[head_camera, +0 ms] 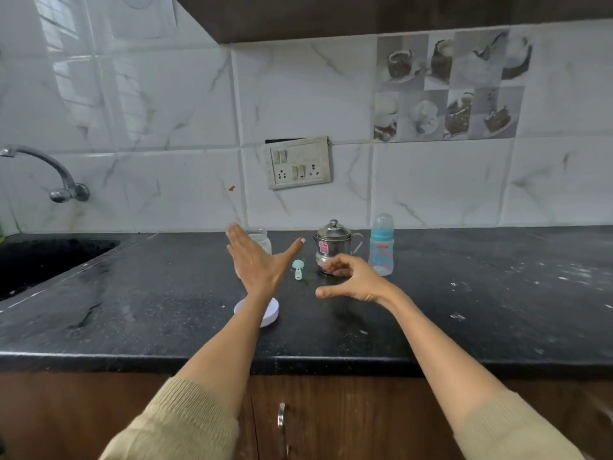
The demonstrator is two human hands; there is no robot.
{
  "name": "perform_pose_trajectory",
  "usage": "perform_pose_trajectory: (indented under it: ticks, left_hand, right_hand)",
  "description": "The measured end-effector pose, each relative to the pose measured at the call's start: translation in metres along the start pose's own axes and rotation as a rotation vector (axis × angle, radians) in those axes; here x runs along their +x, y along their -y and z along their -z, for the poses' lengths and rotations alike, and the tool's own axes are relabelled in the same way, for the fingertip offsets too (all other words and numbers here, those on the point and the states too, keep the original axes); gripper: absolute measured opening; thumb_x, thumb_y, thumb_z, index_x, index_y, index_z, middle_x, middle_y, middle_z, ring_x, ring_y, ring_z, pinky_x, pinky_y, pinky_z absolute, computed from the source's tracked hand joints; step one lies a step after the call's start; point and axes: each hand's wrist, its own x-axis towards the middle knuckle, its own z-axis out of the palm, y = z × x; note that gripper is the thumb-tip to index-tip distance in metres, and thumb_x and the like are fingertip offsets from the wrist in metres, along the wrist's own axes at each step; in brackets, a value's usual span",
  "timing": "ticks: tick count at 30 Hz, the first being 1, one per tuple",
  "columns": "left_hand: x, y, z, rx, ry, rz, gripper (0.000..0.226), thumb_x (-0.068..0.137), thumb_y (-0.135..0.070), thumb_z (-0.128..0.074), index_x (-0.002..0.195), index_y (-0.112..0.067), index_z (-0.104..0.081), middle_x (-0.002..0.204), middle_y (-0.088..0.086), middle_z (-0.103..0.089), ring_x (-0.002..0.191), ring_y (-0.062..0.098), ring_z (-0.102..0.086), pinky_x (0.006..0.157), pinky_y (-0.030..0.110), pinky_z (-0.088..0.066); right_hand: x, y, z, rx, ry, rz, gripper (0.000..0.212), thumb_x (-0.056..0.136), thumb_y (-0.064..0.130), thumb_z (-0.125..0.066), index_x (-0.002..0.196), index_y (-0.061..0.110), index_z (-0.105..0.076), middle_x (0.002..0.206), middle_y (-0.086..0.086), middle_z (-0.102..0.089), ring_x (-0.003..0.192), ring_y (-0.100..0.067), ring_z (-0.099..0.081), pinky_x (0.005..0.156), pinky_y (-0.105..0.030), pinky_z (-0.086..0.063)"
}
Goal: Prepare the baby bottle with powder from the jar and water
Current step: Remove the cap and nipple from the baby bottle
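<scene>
Black stone countertop at mid-frame carried the baby bottle, right of centre; the left hand spread flat before the jar, the right hand loosely curled, both holding nothing.

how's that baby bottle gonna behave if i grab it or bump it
The baby bottle stands tall on a narrow base, so a sideways bump would probably tip it. It looks like clear plastic and seems empty, so likely light. Its round body would probably roll once down.
</scene>
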Motion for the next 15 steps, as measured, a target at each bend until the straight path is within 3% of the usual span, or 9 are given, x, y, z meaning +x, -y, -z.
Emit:
perform_pose_trajectory:
  ticks: [7,10,13,15]
  left_hand:
    - [-0.071,-0.039,-0.03,-0.085,0.248,-0.028,0.132,0.057,-0.066,-0.075,0.149,-0.008,-0.001,0.158,0.01,-0.01,0.146,0.024,-0.009,0.119,0.042,-0.016]
    - [-0.093,-0.043,-0.042,-0.161,0.381,0.016,0.13,0.055,-0.064,-0.078,0.15,-0.011,-0.006,0.157,0.007,-0.017,0.145,0.022,-0.017,0.117,0.04,-0.023]
    - [-0.109,-0.043,-0.053,-0.196,0.471,0.045,0.121,0.051,-0.07,-0.075,0.145,-0.016,-0.022,0.148,0.005,-0.037,0.135,0.02,-0.038,0.11,0.042,-0.036]
    - [-0.113,-0.044,-0.06,-0.185,0.547,0.055,0.116,0.057,-0.066,-0.074,0.146,-0.013,-0.021,0.15,0.006,-0.035,0.136,0.021,-0.037,0.111,0.04,-0.035]
  right_hand:
    - [-0.036,-0.023,0.036,0.07,-0.229,-0.06,0.05,0.065,0.027,-0.085,0.107,0.016,-0.06,0.111,-0.003,-0.06,0.102,-0.015,-0.056,0.086,-0.027,-0.045]
    - [-0.039,-0.034,0.042,0.095,-0.279,-0.098,0.044,0.067,0.019,-0.084,0.103,0.019,-0.057,0.106,-0.007,-0.059,0.101,-0.023,-0.057,0.088,-0.036,-0.051]
    - [-0.039,-0.043,0.046,0.134,-0.319,-0.147,0.045,0.069,0.019,-0.083,0.104,0.018,-0.055,0.109,-0.008,-0.059,0.103,-0.023,-0.058,0.093,-0.035,-0.05]
    - [-0.036,-0.05,0.048,0.159,-0.346,-0.17,0.046,0.07,0.019,-0.082,0.105,0.016,-0.053,0.108,-0.008,-0.058,0.107,-0.025,-0.059,0.095,-0.038,-0.05]
